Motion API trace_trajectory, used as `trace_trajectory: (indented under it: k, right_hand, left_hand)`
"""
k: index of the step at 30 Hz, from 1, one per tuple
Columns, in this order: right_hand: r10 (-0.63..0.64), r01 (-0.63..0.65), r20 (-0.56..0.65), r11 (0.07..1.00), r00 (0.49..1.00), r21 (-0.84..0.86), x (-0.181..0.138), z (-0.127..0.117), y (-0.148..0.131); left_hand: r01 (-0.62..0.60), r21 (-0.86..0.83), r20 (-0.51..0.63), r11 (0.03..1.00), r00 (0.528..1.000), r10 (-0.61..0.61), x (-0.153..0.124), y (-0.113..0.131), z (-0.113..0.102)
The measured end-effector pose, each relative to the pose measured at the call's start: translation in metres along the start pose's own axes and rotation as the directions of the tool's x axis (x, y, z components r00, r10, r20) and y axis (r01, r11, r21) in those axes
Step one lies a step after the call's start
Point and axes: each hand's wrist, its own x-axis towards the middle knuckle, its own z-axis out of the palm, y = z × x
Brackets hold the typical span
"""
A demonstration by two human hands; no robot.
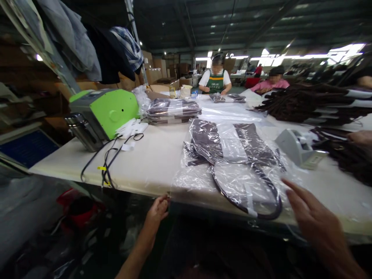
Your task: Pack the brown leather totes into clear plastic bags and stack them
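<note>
A clear plastic bag (192, 176) lies on the table in front of me. Inside it is a flat, dark brown article (205, 135) with a white paper band (231, 141) across its middle. Its dark looped strap (279, 207) curves toward the table's front edge. My left hand (159, 208) is closed at that edge, its fingers pinched on the near left corner of the plastic bag. Slightly blurred, my right hand (314, 219) is beside the bag's right side with fingers stretched out; whether it touches the plastic I cannot tell.
A grey tape dispenser (299, 149) stands right of the bag. Dark brown pieces (314, 102) are piled at the right. On the left are a green machine (113, 110), a steel flask (83, 131) and loose cords (106, 162). Wrapped bundles (171, 110) lie behind; two people work across the table.
</note>
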Motion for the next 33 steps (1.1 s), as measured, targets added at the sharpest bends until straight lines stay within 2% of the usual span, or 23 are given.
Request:
trace_trajectory:
  k: [1,2,3,5,7,10,12,14,16,19,22,24,26,27,28,30,31,33]
  right_hand:
    - [-0.173,0.163,0.084,0.98,0.981,0.117,0.014,0.014,-0.031]
    - [-0.359,0.333,0.102,0.919,0.928,0.209,0.027,0.031,-0.063]
    - [-0.493,0.457,0.118,0.856,0.862,0.239,0.039,0.05,-0.095]
    - [-0.625,0.595,0.163,0.779,0.764,0.199,0.057,0.091,-0.145]
    - [-0.645,0.629,0.261,0.762,0.718,0.152,0.068,0.131,-0.173]
    - [-0.647,0.656,0.356,0.746,0.674,0.113,0.072,0.173,-0.179]
    - [-0.654,0.668,0.363,0.736,0.664,0.104,0.073,0.184,-0.174]
    - [-0.655,0.666,0.365,0.737,0.662,0.115,0.074,0.182,-0.171]
    - [-0.657,0.655,0.365,0.741,0.66,0.148,0.074,0.176,-0.169]
    - [-0.679,0.661,0.341,0.727,0.65,0.189,0.071,0.168,-0.163]
    - [-0.694,0.665,0.393,0.709,0.603,0.233,0.07,0.164,-0.157]
    - [-0.672,0.576,0.445,0.739,0.592,0.349,0.075,0.157,-0.156]
    - [-0.608,0.325,0.459,0.766,0.648,0.555,0.083,0.142,-0.156]
    - [-0.558,0.136,0.47,0.731,0.684,0.669,0.089,0.132,-0.156]
    - [-0.502,-0.067,0.496,0.651,0.708,0.756,0.094,0.12,-0.154]
    - [-0.429,-0.395,0.578,0.445,0.694,0.804,0.106,0.097,-0.148]
    - [-0.415,-0.491,0.616,0.375,0.67,0.786,0.111,0.088,-0.144]
    - [-0.378,-0.573,0.668,0.345,0.641,0.744,0.122,0.078,-0.132]
  left_hand:
    - [0.035,-0.041,0.011,0.999,0.999,-0.035,0.006,0.007,0.012]
    - [0.053,-0.058,0.027,0.997,0.998,-0.051,0.009,0.011,0.022]
    - [0.054,-0.06,0.057,0.997,0.997,-0.05,0.01,0.014,0.029]
    - [0.027,-0.042,0.134,0.999,0.991,-0.021,0.006,0.015,0.034]
    - [-0.018,0.002,0.155,1.0,0.988,0.018,-0.002,0.012,0.03]
    - [-0.054,0.097,0.1,0.994,0.994,0.044,-0.011,0.013,0.021]
    - [-0.005,0.095,0.086,0.995,0.996,-0.003,-0.012,0.019,0.018]
    - [0.056,0.075,0.1,0.996,0.993,-0.063,-0.009,0.029,0.019]
    - [0.066,0.132,0.141,0.989,0.986,-0.084,-0.005,0.04,0.019]
    - [-0.017,0.283,0.232,0.959,0.971,-0.051,-0.001,0.058,0.012]
    - [-0.079,0.304,0.308,0.949,0.951,-0.02,-0.003,0.086,0.003]
    - [-0.087,0.25,0.37,0.964,0.929,-0.012,-0.004,0.114,0.005]
    - [-0.076,0.145,0.42,0.986,0.907,0.009,-0.001,0.146,0.021]
    - [-0.069,0.078,0.432,0.995,0.901,0.029,0.004,0.162,0.034]
    - [-0.062,0.011,0.441,0.998,0.896,0.051,0.011,0.177,0.05]
    - [-0.033,-0.089,0.486,0.996,0.871,0.072,0.034,0.2,0.089]
    - [-0.016,-0.113,0.514,0.993,0.854,0.073,0.049,0.208,0.112]
    - [0.048,-0.115,0.539,0.992,0.842,0.022,0.081,0.213,0.156]
